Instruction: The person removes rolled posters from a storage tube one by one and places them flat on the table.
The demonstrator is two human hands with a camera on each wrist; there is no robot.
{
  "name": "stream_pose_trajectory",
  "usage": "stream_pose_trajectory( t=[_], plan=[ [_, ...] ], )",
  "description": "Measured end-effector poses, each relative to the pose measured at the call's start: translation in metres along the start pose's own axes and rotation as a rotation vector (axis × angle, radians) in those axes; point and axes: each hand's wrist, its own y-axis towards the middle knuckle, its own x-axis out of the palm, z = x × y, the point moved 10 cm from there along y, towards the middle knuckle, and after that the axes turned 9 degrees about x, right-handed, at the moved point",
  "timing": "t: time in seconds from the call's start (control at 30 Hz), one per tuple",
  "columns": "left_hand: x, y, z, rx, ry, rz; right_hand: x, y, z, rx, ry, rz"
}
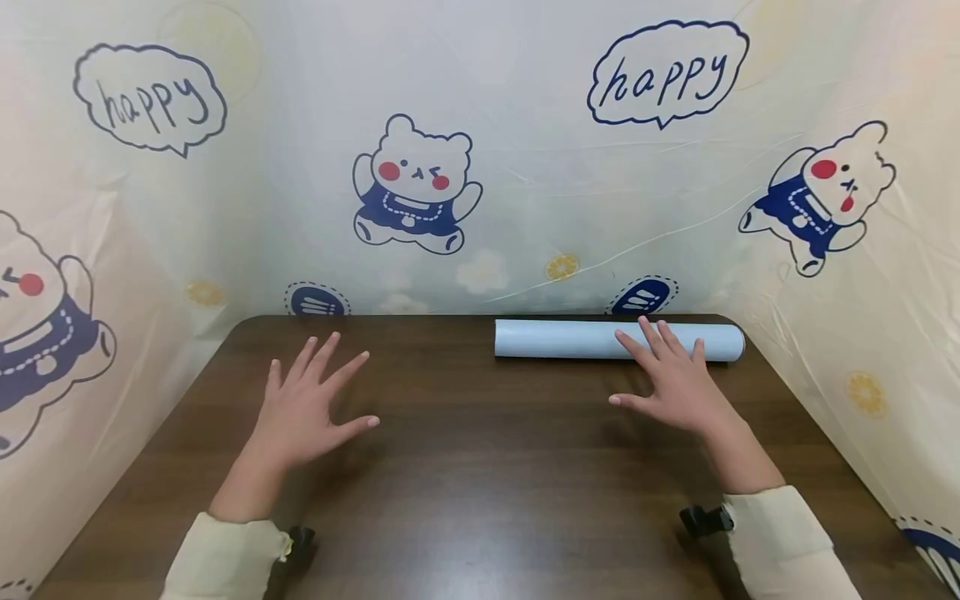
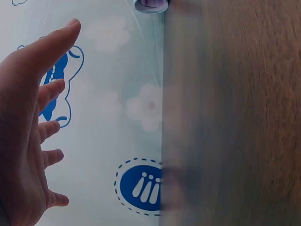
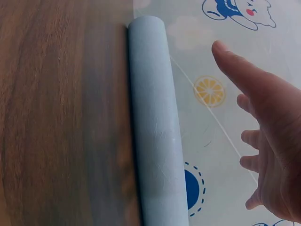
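A pale blue rolled-up sheet (image 1: 558,339), shaped like a long tube, lies along the back right edge of the wooden table. My right hand (image 1: 678,383) is held over the table with its fingers spread, and its fingertips overlap the roll in the head view. In the right wrist view the roll (image 3: 155,117) lies to the left of the spread fingers. On the other side, my left hand (image 1: 300,412) has its fingers splayed above the table and holds nothing. The left wrist view shows a purplish end of the roll (image 2: 151,4) at the top.
The dark brown table (image 1: 465,467) reaches back to a sheet (image 1: 525,150) printed with bears and "happy" bubbles, which also hangs along both sides. Small black devices are worn at the left wrist (image 1: 302,542) and right wrist (image 1: 707,521), below cream sleeves.
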Motion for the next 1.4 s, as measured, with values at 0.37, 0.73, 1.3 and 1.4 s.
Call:
stream_pose_trajectory(
  t=[0.37,0.73,1.3,1.4],
  plan=[
    [0.010,0.011,0.001,0.017,-0.050,0.000,0.000,0.014,-0.007,-0.062,0.027,0.057],
    [0.013,0.022,0.003,0.038,-0.068,0.007,-0.001,0.026,-0.011,-0.128,0.062,0.076],
    [0.027,0.037,0.001,0.008,-0.220,0.044,0.004,0.042,-0.004,-0.202,0.092,0.125],
    [0.032,0.042,0.000,-0.006,-0.270,0.038,0.006,0.048,-0.003,-0.171,0.106,0.090]
  ],
)
